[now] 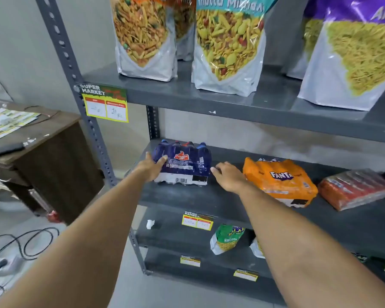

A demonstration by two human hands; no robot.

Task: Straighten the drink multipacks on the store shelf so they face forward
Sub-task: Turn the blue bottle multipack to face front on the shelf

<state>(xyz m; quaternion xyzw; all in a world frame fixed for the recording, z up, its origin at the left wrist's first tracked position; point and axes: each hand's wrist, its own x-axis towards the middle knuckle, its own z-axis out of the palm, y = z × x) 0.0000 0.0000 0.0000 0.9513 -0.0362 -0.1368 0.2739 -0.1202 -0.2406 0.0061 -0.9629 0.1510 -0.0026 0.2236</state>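
Dark-blue shrink-wrapped bottle multipack [183, 164], glossy film: left hand [150, 166] grasping its left end; right hand [228, 176] unclenched alongside, contact unclear. Orange film-wrapped multipack [280, 181] adjacent.

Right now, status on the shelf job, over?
Left hand on the blue multipack, right hand open beside it. Blue pack faces forward. Orange Fanta pack and red pack sit skewed. Nothing blocking.

Open shelf [187, 196] in front; narrow gap between blue multipack [185, 165] and orange multipack [278, 181], right hand [228, 177] filling it.
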